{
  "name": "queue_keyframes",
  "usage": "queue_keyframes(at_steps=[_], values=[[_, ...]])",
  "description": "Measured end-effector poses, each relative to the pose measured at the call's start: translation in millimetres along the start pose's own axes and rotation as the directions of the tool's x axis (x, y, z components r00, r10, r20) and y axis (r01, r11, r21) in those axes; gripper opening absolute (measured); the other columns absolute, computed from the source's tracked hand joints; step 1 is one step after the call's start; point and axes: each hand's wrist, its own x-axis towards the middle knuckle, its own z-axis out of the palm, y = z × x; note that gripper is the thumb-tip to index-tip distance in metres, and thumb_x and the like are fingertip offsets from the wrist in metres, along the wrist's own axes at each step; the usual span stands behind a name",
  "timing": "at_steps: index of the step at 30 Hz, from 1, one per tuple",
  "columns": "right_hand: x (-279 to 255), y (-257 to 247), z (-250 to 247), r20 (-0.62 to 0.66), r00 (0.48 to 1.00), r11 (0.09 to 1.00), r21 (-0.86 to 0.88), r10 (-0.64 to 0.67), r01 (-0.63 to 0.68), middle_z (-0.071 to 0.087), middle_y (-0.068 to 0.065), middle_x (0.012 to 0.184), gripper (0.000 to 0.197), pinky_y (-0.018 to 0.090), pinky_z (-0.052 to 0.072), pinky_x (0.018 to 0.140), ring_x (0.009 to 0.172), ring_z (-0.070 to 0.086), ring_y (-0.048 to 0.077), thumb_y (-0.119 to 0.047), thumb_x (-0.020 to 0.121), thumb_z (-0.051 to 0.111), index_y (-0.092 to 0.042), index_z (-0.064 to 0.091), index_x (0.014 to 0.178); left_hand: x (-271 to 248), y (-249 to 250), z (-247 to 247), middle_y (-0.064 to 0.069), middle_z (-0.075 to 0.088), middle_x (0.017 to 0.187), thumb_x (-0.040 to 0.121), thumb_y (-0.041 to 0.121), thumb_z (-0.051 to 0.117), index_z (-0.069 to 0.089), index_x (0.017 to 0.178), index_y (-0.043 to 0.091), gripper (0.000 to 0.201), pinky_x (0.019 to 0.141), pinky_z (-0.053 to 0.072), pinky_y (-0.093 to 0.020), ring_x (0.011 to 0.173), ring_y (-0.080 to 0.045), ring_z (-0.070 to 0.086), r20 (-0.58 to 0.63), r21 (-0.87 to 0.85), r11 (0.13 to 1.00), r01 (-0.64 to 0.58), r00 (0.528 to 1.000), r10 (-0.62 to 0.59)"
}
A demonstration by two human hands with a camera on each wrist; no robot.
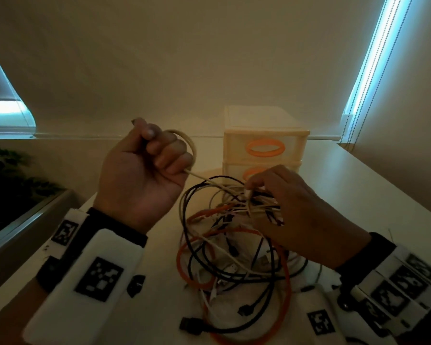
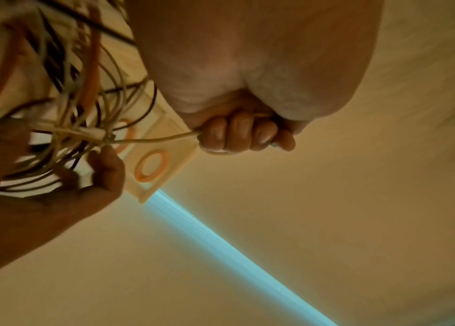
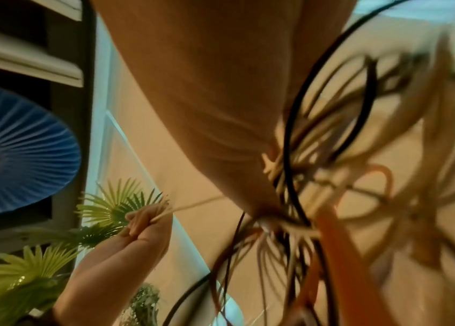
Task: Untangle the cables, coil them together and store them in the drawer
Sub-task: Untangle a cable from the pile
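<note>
A tangle of black, white, cream and orange cables [image 1: 234, 265] lies on the white table [image 1: 159, 282], its upper part lifted. My left hand [image 1: 149, 160] is raised in a fist around a cream cable [image 1: 193, 145] that loops over its fingers and runs right to the tangle. The same fist [image 2: 243, 134] and cream cable [image 2: 159, 139] show in the left wrist view. My right hand [image 1: 279, 202] pinches a bunch of strands [image 1: 249, 195] at the top of the tangle [image 3: 332, 198]. Behind stands a cream drawer unit [image 1: 264, 143] with orange oval handles, drawers closed.
The table's left edge [image 1: 67, 220] drops to a dark sill with a plant [image 1: 8, 175]. A wall and blind with bead cords [image 1: 358, 95] rise behind. A black plug [image 1: 189, 324] lies near the front edge.
</note>
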Motion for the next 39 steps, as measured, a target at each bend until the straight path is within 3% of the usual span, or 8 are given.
queue_keyframes(at_steps=[3,6,15,20,24,29,34,39], values=[[-3,7,-8,0.135,0.984,0.988,-0.115,0.116,-0.100,0.044,-0.016,0.113,0.040,0.027,0.051,0.079,0.099,0.047,0.006,-0.054,0.077,0.065,-0.037,0.053,0.111,3,14,-5,0.008,0.031,0.061,0.102,0.025,0.040,0.050,0.067,0.019,0.037,0.054,0.024,-0.023,0.055,-0.009,0.024,-0.020,0.035,0.999,-0.030,0.999,0.031],[-4,20,-16,0.183,0.971,0.982,-0.137,0.153,-0.129,0.047,-0.015,0.105,0.024,0.029,0.054,0.074,0.094,0.051,0.007,-0.035,0.079,0.076,-0.038,0.059,0.095,4,11,-11,0.008,0.028,0.062,0.107,0.038,0.038,0.052,0.067,0.020,0.046,0.050,0.023,-0.022,0.053,-0.008,0.021,-0.121,0.214,0.977,-0.009,0.992,0.035],[-1,25,-40,-0.165,0.979,0.906,-0.421,-0.119,0.039,0.057,0.014,0.118,0.009,0.035,0.031,0.081,0.103,0.045,0.031,-0.017,0.070,0.071,-0.016,0.063,0.072,11,28,-24,0.008,0.028,0.059,0.106,0.040,0.040,0.050,0.065,0.021,0.046,0.047,0.025,-0.023,0.051,-0.010,0.023,-0.315,0.269,0.955,-0.125,0.925,0.210],[-4,33,-35,-0.016,0.995,0.931,-0.354,-0.101,0.089,0.059,0.010,0.124,0.014,0.038,0.036,0.081,0.107,0.044,0.026,-0.024,0.072,0.069,-0.020,0.068,0.086,9,14,-23,0.007,0.029,0.059,0.105,0.041,0.042,0.050,0.066,0.019,0.045,0.046,0.027,-0.023,0.051,-0.010,0.024,-0.313,0.231,0.967,-0.112,0.932,0.183],[-10,36,-32,0.042,0.995,0.980,-0.170,-0.093,0.099,0.057,-0.007,0.120,0.024,0.038,0.045,0.088,0.113,0.047,0.016,-0.051,0.081,0.064,-0.029,0.067,0.090,5,-6,-16,0.006,0.027,0.061,0.106,0.040,0.042,0.050,0.070,0.018,0.043,0.047,0.025,-0.022,0.052,-0.010,0.022,-0.243,0.274,0.961,-0.018,0.966,0.087],[-8,26,-28,-0.091,0.996,0.993,0.117,0.005,0.005,0.059,-0.011,0.084,0.025,0.029,0.050,0.063,0.077,0.060,0.013,-0.052,0.094,0.053,-0.028,0.058,0.093,-1,-20,-14,0.005,0.024,0.063,0.107,0.042,0.040,0.051,0.072,0.016,0.045,0.046,0.023,-0.023,0.055,-0.010,0.016,-0.220,0.310,0.945,0.108,0.975,-0.039],[-4,20,-22,-0.103,0.995,0.999,0.046,0.014,-0.009,0.063,-0.016,0.086,0.038,0.034,0.058,0.067,0.075,0.064,0.009,-0.046,0.087,0.063,-0.037,0.062,0.124,-7,-37,-5,0.004,0.022,0.064,0.106,0.038,0.041,0.051,0.073,0.015,0.042,0.045,0.023,-0.023,0.053,-0.010,0.017,-0.182,0.345,0.920,0.185,0.975,-0.127],[3,15,-18,-0.071,0.994,0.986,-0.147,-0.085,0.074,0.050,-0.007,0.090,0.023,0.027,0.047,0.065,0.083,0.049,0.013,-0.041,0.083,0.067,-0.031,0.073,0.104,-8,-40,-6,0.004,0.022,0.064,0.106,0.038,0.041,0.051,0.074,0.015,0.042,0.044,0.024,-0.022,0.053,-0.010,0.018,-0.169,0.336,0.920,0.199,0.974,-0.149]])
